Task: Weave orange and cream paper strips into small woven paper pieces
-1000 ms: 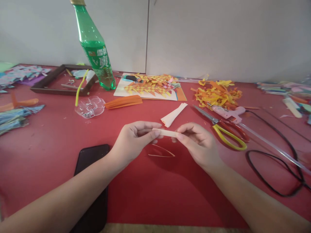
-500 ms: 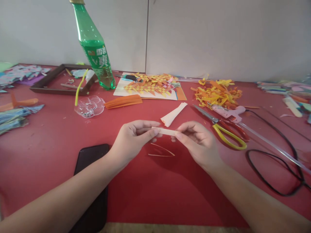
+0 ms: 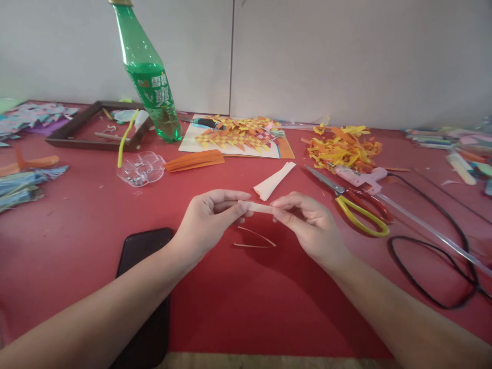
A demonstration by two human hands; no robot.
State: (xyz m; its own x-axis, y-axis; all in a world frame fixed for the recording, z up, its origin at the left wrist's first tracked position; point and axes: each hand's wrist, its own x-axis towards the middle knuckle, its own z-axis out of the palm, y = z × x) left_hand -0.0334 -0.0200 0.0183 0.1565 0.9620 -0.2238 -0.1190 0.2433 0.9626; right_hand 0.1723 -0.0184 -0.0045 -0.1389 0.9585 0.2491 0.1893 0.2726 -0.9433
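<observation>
Between my two hands a narrow cream paper strip (image 3: 260, 207) is stretched level above the red table. My left hand (image 3: 212, 219) pinches its left end between thumb and fingers. The other end is in the thumb-and-finger pinch of my right hand (image 3: 312, 225). Just beyond the strip lies a bundle of cream paper strips (image 3: 274, 181), narrow at its far end. Below my hands a thin V-shaped sliver of paper (image 3: 257, 237) rests on the table. The fingertips behind the strip are partly hidden.
Scissors (image 3: 348, 200) and a pink glue gun (image 3: 363, 178) with a black cord lie right. A phone (image 3: 144, 251) is partly under my left forearm. Behind stand a green bottle (image 3: 151, 87), a dark frame (image 3: 73, 143), orange strips (image 3: 195, 161) and a yellow-orange paper pile (image 3: 344, 147).
My right hand has slid slightly left along the strip, closer to my left hand. Less of the strip shows between them. The things on the table stay in place.
</observation>
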